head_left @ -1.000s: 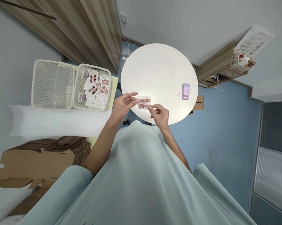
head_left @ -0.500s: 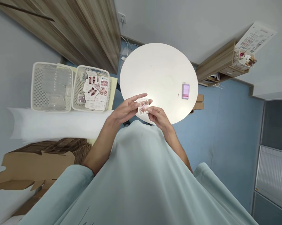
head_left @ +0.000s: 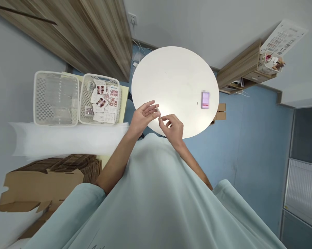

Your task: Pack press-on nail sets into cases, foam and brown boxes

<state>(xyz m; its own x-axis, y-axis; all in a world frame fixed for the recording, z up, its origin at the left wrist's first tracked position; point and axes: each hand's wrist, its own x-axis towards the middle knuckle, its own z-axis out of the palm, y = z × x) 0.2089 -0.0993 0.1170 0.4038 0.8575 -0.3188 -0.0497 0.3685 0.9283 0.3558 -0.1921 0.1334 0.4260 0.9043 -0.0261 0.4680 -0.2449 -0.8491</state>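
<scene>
Over the near edge of the round white table [head_left: 171,76], I hold a small card of press-on nails [head_left: 158,111] between both hands. It is turned edge-on, so only a thin pale strip of it shows. My left hand [head_left: 142,117] grips the card's left side, its fingers stretched out behind. My right hand [head_left: 173,128] pinches the lower right end between thumb and forefinger. Similar nail cards [head_left: 101,102] lie heaped in a white plastic basket [head_left: 85,121] off to the left.
Another white basket [head_left: 36,100] with clear plastic pieces stands at far left. White wrapping sheet [head_left: 67,140] and flattened cardboard boxes [head_left: 41,186] lie below it. A phone-like object [head_left: 205,100], its screen blurred, rests on the table's right side. A wooden shelf [head_left: 241,69] stands by the wall.
The card has turned from facing me to edge-on, hiding its printed nail side. My right hand has rotated and my left fingers have shifted slightly upward and left.
</scene>
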